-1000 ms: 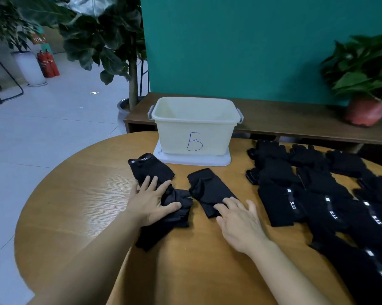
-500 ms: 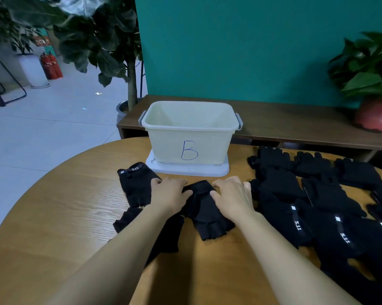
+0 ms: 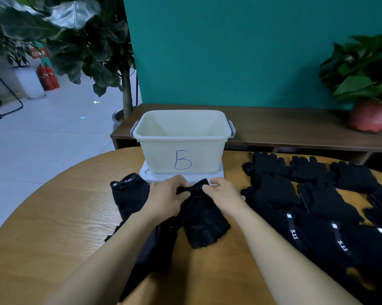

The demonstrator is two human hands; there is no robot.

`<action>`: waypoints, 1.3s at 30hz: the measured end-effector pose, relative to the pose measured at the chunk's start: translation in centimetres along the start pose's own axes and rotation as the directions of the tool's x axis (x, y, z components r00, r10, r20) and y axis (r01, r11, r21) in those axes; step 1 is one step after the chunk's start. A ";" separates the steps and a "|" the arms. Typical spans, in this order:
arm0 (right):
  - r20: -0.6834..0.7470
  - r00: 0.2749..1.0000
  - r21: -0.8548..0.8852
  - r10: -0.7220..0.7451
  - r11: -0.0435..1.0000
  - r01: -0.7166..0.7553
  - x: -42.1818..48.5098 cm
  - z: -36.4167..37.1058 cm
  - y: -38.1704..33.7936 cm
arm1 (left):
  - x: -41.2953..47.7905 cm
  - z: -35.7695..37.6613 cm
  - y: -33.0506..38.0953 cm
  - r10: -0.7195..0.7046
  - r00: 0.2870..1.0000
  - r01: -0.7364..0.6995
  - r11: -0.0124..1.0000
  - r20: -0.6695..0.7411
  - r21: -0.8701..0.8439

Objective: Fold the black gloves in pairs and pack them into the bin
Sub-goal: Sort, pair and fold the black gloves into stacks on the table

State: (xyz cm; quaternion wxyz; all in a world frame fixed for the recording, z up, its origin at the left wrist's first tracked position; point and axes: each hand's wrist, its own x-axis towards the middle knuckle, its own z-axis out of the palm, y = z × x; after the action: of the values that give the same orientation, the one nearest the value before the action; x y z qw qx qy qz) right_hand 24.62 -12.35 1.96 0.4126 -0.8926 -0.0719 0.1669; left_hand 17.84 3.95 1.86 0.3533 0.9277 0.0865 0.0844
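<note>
Left grip (image 3: 165,199) and right grip (image 3: 224,195) both pinch the bin-side end of the middle glove (image 3: 204,225), fingers curled on the fabric. The glove lies on the surface just in front of the bin (image 3: 159,155), long axis running straight away from the bin. Both grips are equally near. The likely mate glove (image 3: 130,194) lies left of it, probably partly under the left arm.

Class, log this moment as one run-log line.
phase: folding | left hand: pinches glove | right hand: pinches same glove | bin: no gloves visible

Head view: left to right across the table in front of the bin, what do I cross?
Flat glove → left hand → held glove → right hand → glove pile.
</note>
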 end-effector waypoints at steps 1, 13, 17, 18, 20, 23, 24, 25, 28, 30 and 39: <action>0.007 1.000 0.100 -0.010 0.995 0.009 -0.5 -0.4 -0.3 | -0.3 -0.6 0.6 0.014 1.000 -0.014 0.998 -0.004 -0.062; -0.258 0.956 0.273 -0.141 0.938 0.212 -9.6 -5.1 -3.1 | -5.3 -4.8 7.5 0.138 0.939 -0.142 0.990 -0.316 0.009; -0.458 0.884 0.250 -0.093 0.941 0.228 -12.5 -5.5 -3.0 | -8.7 -4.0 9.6 0.184 0.874 -0.185 0.982 -0.449 0.043; -0.486 0.869 0.249 -0.095 0.938 0.242 -13.2 -5.4 -3.0 | -9.5 -3.6 10.1 0.161 0.886 -0.191 0.981 -0.435 -0.027; -0.534 0.836 0.228 -0.123 0.932 0.283 -14.0 -5.2 -2.9 | -10.9 -2.7 11.0 0.089 0.927 -0.174 0.962 -0.364 -0.209; -0.543 0.809 0.174 -0.226 0.912 0.371 -15.5 -5.0 -2.8 | -12.5 -2.0 12.8 0.078 0.982 -0.153 0.864 -0.173 -0.480; -0.522 0.811 0.158 -0.264 0.905 0.396 -16.1 -4.9 -2.7 | -12.9 -2.0 13.4 0.096 0.987 -0.151 0.815 -0.127 -0.559; -0.497 0.811 0.132 -0.308 0.898 0.421 -16.5 -4.8 -2.6 | -13.2 -2.0 13.8 0.107 0.988 -0.151 0.781 -0.109 -0.606; -0.417 0.804 -0.018 -0.424 0.888 0.460 -17.2 -4.8 -1.9 | -13.1 -1.8 14.0 0.083 0.988 -0.144 0.778 -0.127 -0.612; -0.359 0.815 -0.027 -0.455 0.878 0.478 -17.4 -5.0 -1.3 | -13.0 -1.6 13.8 0.069 0.988 -0.137 0.809 -0.140 -0.571; -0.346 0.895 0.153 -0.280 0.925 0.348 -17.3 -8.9 1.7 | -12.0 -2.6 12.4 0.010 0.999 0.021 0.751 0.044 -0.660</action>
State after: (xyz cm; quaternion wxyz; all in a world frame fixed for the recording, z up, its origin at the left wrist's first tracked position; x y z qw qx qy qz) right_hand 11.60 -24.44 10.14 0.5327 -0.8352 -0.1302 -0.0417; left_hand 6.86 -6.12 10.95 0.6601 0.7446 0.0460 0.0878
